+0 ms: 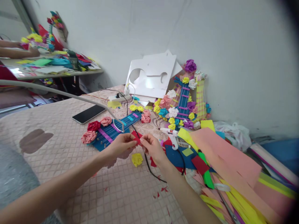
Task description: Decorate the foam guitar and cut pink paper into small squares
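Between my two hands is a small piece of red paper [137, 137], pinched from both sides. My left hand [123, 142] closes thumb and fingers on its left edge. On the other edge, my right hand [151, 147] grips with thumb and forefinger. Just behind them lies a blue paper guitar [109, 132] with purple bands, strings and red and pink paper flowers. A yellow paper flower [137, 159] sits on the tablecloth below my hands. To the right, a white glue gun [171, 135] stands with its black cord running under my right hand.
Pink paper sheets [229, 149], yellow strips and scissors [226, 205] cover the right side. A phone [88, 114] and a power strip [120, 97] lie farther back. Decorated paper guitars [183, 101] lean on the wall. A white lamp arm [77, 97] crosses the left. Another person's arms [18, 51] work beyond.
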`<state>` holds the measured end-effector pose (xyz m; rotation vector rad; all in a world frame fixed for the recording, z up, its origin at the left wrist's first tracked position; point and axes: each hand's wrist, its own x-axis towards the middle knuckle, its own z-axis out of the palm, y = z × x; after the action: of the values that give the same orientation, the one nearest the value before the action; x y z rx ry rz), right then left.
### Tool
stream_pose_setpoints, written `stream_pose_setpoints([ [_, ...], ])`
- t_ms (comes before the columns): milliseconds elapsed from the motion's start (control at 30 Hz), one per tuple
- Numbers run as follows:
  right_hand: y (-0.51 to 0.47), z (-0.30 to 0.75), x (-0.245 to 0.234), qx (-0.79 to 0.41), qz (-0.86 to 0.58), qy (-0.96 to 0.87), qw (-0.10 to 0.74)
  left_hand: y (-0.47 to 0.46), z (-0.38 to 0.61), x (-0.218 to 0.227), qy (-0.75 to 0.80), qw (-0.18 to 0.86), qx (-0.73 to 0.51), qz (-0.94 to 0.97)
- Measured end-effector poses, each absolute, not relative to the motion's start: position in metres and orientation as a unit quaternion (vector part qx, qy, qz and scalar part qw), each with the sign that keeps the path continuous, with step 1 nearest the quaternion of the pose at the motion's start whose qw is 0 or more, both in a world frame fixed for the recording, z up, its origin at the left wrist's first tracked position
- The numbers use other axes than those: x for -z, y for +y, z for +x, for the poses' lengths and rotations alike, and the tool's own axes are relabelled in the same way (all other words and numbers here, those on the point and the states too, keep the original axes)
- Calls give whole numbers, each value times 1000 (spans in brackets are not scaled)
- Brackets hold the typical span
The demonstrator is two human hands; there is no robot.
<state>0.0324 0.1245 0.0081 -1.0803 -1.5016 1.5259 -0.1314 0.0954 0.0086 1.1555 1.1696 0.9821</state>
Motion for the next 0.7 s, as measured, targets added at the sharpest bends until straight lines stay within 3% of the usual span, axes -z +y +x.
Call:
stream_pose_setpoints([
  [433,125,39,-6,-566,-412,-628,339,76,-177,-19,528,546,-333,558],
  [700,98,28,-8,-529,-373,-725,236,64,-143,-17,511,526,-343,587],
])
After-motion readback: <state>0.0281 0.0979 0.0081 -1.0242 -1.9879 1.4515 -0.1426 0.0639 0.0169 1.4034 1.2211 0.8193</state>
